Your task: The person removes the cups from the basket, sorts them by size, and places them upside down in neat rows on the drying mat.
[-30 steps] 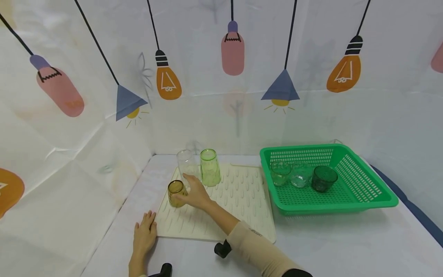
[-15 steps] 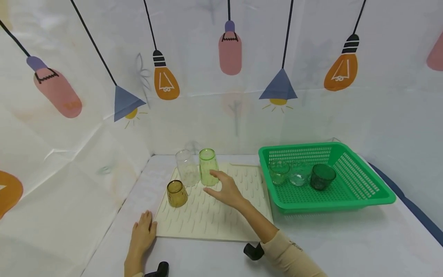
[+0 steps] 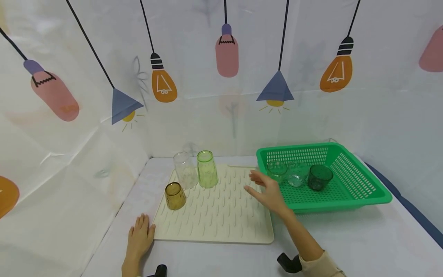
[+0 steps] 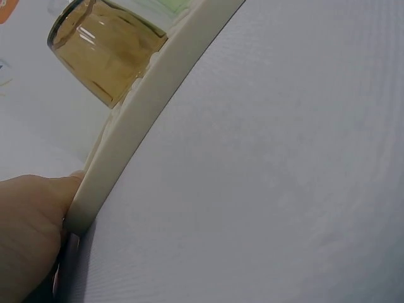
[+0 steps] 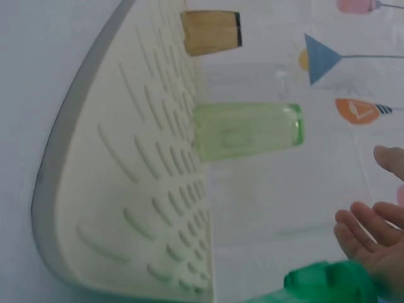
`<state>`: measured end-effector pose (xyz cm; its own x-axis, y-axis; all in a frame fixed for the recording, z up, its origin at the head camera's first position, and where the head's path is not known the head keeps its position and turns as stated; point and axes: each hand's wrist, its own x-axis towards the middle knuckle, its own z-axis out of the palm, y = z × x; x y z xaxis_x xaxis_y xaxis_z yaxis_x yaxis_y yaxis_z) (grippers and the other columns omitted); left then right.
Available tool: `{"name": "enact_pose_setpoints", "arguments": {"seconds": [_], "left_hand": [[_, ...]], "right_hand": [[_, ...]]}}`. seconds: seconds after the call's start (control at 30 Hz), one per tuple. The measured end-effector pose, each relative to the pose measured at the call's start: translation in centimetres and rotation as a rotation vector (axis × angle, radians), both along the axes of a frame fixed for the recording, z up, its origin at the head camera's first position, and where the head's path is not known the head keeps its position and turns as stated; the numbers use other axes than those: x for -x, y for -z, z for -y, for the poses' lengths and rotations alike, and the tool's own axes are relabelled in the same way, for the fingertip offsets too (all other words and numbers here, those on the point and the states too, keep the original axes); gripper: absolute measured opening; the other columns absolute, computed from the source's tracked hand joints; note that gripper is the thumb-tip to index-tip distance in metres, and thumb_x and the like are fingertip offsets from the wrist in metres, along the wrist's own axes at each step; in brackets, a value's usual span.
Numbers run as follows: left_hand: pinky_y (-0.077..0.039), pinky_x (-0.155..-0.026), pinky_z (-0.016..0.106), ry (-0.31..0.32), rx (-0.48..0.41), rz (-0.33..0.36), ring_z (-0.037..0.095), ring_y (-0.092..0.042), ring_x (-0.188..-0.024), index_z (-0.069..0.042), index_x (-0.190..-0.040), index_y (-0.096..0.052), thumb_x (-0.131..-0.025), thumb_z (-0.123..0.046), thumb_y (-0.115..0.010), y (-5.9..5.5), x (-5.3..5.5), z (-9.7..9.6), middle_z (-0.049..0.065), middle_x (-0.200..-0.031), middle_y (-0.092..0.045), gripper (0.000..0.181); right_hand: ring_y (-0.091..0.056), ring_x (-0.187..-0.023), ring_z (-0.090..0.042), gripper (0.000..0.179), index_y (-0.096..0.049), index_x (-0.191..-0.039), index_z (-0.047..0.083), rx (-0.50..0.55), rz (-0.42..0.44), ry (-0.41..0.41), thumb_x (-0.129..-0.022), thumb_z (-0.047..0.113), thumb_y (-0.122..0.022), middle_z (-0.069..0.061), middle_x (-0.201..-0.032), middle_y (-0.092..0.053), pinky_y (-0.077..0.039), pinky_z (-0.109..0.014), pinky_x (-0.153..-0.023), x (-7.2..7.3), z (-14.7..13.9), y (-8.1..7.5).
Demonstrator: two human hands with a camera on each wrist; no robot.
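Note:
My left hand (image 3: 139, 238) lies flat on the table at the left front corner of a cream ridged drying mat (image 3: 221, 215), its thumb touching the mat's edge. My right hand (image 3: 269, 192) is in the air at the near left side of a green plastic basket (image 3: 332, 206), fingers spread and holding nothing. On the mat's left part stand an amber glass (image 3: 175, 197), a tall clear glass (image 3: 186, 171) and a tall light-green glass (image 3: 207, 170). Inside the basket sit a pale green glass (image 3: 277, 171), a clear glass (image 3: 296, 177) and a dark green glass (image 3: 320, 177).
A white cloth-covered table (image 3: 214, 261) lies under everything. Behind and to the left hangs a white sheet (image 3: 194, 127) printed with lamps and bulbs. The basket's raised wall stands along the mat's right side.
My right hand has left the amber glass, which stays on the mat, and has moved right across the mat to the basket. The left hand stays at the mat's corner.

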<state>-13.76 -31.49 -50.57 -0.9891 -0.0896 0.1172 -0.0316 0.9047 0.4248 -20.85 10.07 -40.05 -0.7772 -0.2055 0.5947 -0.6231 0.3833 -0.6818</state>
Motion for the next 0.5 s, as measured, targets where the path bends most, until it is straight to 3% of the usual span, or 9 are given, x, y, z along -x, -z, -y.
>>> {"name": "enact_pose_setpoints", "arguments": {"seconds": [0.13, 0.17, 0.27, 0.4, 0.5], "left_hand": [[-0.015, -0.102, 0.067, -0.007, -0.017, -0.008, 0.056, -0.021, -0.130, 0.024, -0.131, -0.032, -0.096, -0.016, -0.044, 0.0, 0.1, 0.1, 0.041, -0.139, -0.025, 0.055], [-0.015, -0.102, 0.067, -0.008, -0.015, -0.013, 0.056, -0.022, -0.130, 0.024, -0.131, -0.032, -0.096, -0.016, -0.044, 0.0, 0.1, 0.1, 0.041, -0.139, -0.025, 0.055], [-0.016, -0.101, 0.067, -0.006, -0.012, -0.029, 0.056, -0.023, -0.129, 0.024, -0.130, -0.033, -0.096, -0.016, -0.045, 0.1, 0.0, 0.0, 0.041, -0.138, -0.026, 0.054], [-0.017, -0.100, 0.067, -0.003, -0.007, -0.054, 0.056, -0.025, -0.128, 0.024, -0.130, -0.035, -0.096, -0.016, -0.046, 0.1, -0.1, 0.0, 0.042, -0.137, -0.028, 0.053], [-0.018, -0.099, 0.067, 0.000, 0.000, -0.069, 0.056, -0.026, -0.127, 0.024, -0.129, -0.036, -0.095, -0.015, -0.047, 0.1, -0.2, -0.1, 0.042, -0.137, -0.029, 0.053]], "right_hand": [[-0.061, -0.095, -0.043, 0.047, -0.052, -0.119, -0.016, 0.045, 0.025, 0.070, -0.077, -0.009, -0.071, -0.028, -0.105, -0.063, -0.054, -0.041, -0.079, -1.1, -3.2, -0.7], [-0.061, -0.094, -0.042, 0.047, -0.053, -0.119, -0.016, 0.049, 0.017, 0.094, -0.076, -0.010, -0.070, -0.028, -0.105, -0.064, -0.055, -0.037, -0.078, -0.9, -4.1, -0.1], [-0.063, -0.096, -0.033, 0.048, -0.053, -0.122, -0.014, 0.049, 0.053, 0.164, -0.077, -0.009, -0.070, -0.027, -0.107, -0.064, -0.053, -0.023, -0.081, -0.9, -6.7, 0.4], [-0.061, -0.095, -0.007, 0.047, -0.055, -0.122, -0.010, 0.010, 0.048, 0.261, -0.079, -0.001, -0.072, -0.026, -0.107, -0.064, -0.046, -0.007, -0.081, -0.6, -10.0, 1.2], [-0.061, -0.091, -0.010, 0.046, -0.058, -0.118, -0.011, -0.035, -0.021, 0.348, -0.076, 0.000, -0.075, -0.027, -0.104, -0.065, -0.042, -0.002, -0.078, -0.2, -12.0, 1.8]]}}
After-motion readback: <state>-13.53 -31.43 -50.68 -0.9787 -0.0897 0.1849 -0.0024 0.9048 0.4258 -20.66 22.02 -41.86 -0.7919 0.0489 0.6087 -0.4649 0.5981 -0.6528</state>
